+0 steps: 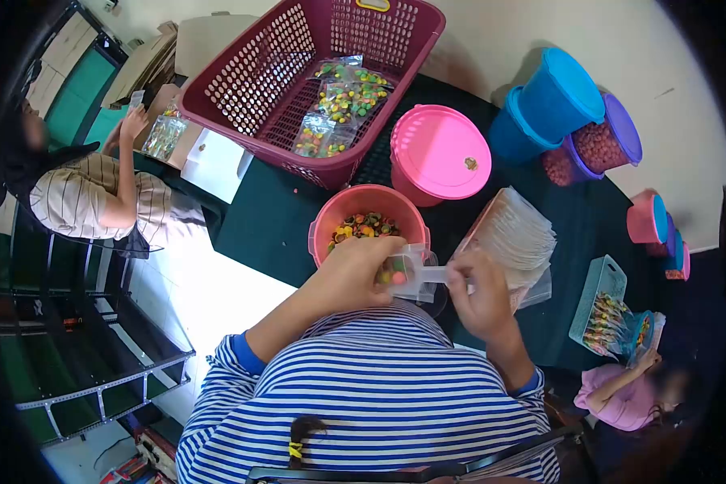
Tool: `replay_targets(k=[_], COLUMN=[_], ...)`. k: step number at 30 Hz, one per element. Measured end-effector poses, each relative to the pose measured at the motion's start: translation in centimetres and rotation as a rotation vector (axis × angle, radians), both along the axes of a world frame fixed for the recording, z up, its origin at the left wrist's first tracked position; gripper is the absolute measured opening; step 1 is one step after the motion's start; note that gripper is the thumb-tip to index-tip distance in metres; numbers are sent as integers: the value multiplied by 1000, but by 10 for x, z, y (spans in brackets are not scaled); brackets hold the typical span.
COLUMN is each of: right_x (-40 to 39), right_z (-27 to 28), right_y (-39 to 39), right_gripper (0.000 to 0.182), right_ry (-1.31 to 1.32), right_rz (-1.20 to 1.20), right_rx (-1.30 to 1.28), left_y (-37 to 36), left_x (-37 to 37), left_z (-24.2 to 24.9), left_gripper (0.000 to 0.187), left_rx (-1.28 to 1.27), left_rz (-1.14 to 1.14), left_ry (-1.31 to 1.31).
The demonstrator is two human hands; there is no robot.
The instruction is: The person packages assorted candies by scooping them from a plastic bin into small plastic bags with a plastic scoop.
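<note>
My left hand [356,270] is closed around a small clear plastic bag [418,294] with colourful candies [397,277] inside. My right hand [484,294] grips the white handle of a scoop [434,274], whose far end is at the bag's mouth. Just beyond my left hand stands a coral-coloured tub [321,231], partly filled with round, multicoloured candies [366,226]. A stack of clear plastic bags [518,234] lies to the right, beside my right hand. Behind the tub is a pink bucket [437,149] with its lid on.
A maroon basket [218,105] at the back holds several filled candy packets [339,101]. Blue tubs [561,93] and purple-lidded tubs [617,129] stand at back right. A teal basket [608,278] sits near a person in pink [621,395]. Another person [81,194] works at left.
</note>
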State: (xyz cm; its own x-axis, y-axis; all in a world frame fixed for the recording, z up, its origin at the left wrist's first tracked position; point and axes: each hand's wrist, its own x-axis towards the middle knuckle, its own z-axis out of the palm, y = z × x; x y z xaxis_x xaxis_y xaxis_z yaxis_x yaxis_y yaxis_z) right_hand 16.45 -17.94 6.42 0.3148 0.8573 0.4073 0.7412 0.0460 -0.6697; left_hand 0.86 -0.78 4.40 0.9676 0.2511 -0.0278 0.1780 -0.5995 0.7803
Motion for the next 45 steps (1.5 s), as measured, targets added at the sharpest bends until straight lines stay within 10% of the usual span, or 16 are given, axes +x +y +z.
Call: replay_targets(k=[21, 26, 36, 45], right_x=[-1, 16, -5, -32], right_z=[27, 21, -68, -104], right_y=[-7, -20, 31, 26], right_gripper=[12, 5, 19, 17], right_ry=[-179, 268, -429, -208], right_rz=[18, -324, -61, -42], right_rx=[51, 423, -397, -617], left_y=[0, 27, 65, 37], left_x=[-10, -30, -65, -37], left_z=[-17, -29, -94, -54], left_gripper=[64, 65, 53, 50], left_rx=[47, -29, -158, -821], left_rz=[-19, 243, 640, 476], left_ry=[-175, -133, 138, -152])
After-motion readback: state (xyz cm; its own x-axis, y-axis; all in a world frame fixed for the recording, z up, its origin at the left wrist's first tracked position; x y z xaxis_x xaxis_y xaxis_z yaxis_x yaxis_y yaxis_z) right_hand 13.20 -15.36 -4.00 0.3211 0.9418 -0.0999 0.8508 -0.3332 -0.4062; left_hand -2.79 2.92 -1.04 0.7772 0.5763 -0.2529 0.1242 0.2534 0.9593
